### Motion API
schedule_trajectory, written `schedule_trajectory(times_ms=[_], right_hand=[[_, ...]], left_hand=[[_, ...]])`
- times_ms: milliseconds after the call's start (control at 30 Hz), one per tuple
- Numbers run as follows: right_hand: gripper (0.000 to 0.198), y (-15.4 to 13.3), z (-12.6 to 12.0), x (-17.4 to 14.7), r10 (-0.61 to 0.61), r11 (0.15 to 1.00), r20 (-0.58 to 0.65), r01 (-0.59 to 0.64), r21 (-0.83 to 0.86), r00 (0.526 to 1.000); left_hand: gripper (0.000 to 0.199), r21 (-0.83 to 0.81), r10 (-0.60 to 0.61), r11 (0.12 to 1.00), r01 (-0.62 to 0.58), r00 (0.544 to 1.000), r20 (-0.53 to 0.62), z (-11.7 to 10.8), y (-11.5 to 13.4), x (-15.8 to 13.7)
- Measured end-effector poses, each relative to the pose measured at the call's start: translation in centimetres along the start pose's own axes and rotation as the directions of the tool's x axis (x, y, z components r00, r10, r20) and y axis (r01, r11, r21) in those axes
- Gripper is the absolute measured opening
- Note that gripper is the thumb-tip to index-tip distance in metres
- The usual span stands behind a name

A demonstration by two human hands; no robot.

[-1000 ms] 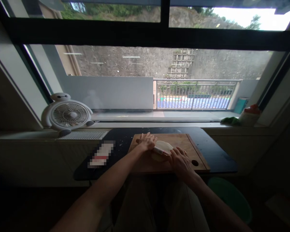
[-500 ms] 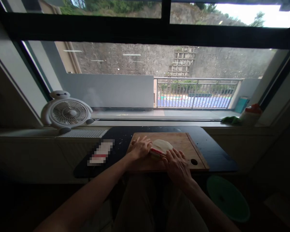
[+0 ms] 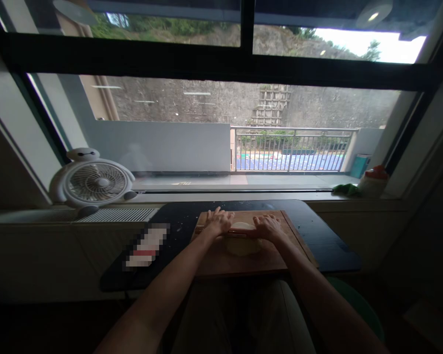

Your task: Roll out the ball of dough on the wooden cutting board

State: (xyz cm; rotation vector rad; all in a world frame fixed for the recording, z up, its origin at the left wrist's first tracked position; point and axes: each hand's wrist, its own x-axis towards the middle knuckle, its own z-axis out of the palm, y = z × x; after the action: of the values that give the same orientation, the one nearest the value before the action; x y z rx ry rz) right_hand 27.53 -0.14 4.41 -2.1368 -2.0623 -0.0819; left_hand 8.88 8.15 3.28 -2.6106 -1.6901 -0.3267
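A sheet of pale, flattened dough (image 3: 242, 247) lies on a wooden board (image 3: 216, 265), in front of me. Across its far part runs a rolling pin (image 3: 243, 232). My left hand (image 3: 218, 221) is over the pin's left part, fingers bent forward. Over the right part lies my right hand (image 3: 268, 226), with its fingers curved over the pin. Both hands press on the pin from above, and the palms' undersides are hidden. Most of the dough shows on my side of the pin, with a narrow strip beyond it.
The board rests on a dark table (image 3: 328, 246). Left on the table is a blurred-out pale item (image 3: 147, 246). A white fan (image 3: 99, 182) stands by the window; a bottle (image 3: 373, 182) and green cloth (image 3: 346, 190) sit on the sill. A green round thing (image 3: 358, 305) is low right.
Both hands and the rolling pin have moved away from me, from the near part of the dough to its far part. The view has tilted up slightly.
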Motion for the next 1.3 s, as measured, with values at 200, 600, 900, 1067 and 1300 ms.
schedule_trajectory(times_ms=[200,600,900,1067,1300], right_hand=[[0.046,0.1,1.5,-2.1,-0.038,0.999,-0.078,0.041,0.03,0.996],[0.046,-0.6,3.2,-6.8,-0.044,0.998,-0.313,0.057,0.035,0.949],[0.035,0.5,1.5,0.1,-0.019,0.999,-0.11,0.025,0.047,0.994],[0.047,0.1,2.6,-2.9,-0.027,0.997,-0.241,0.043,0.06,0.97],[0.045,-1.1,3.8,-8.4,0.01,0.997,-0.388,0.021,0.075,0.921]], left_hand=[[0.048,0.035,0.046,0.998,-0.043,0.995,-0.086,0.3,0.3,-3.6],[0.048,0.073,0.158,0.987,-0.145,0.957,-0.245,0.6,0.9,-9.0],[0.046,0.009,-0.064,0.998,0.065,0.995,-0.08,0.0,1.2,-2.4],[0.045,0.07,0.069,0.996,-0.054,0.973,-0.221,0.7,1.2,-5.9],[0.049,0.081,0.18,0.983,-0.163,0.932,-0.314,0.9,1.7,-11.8]])
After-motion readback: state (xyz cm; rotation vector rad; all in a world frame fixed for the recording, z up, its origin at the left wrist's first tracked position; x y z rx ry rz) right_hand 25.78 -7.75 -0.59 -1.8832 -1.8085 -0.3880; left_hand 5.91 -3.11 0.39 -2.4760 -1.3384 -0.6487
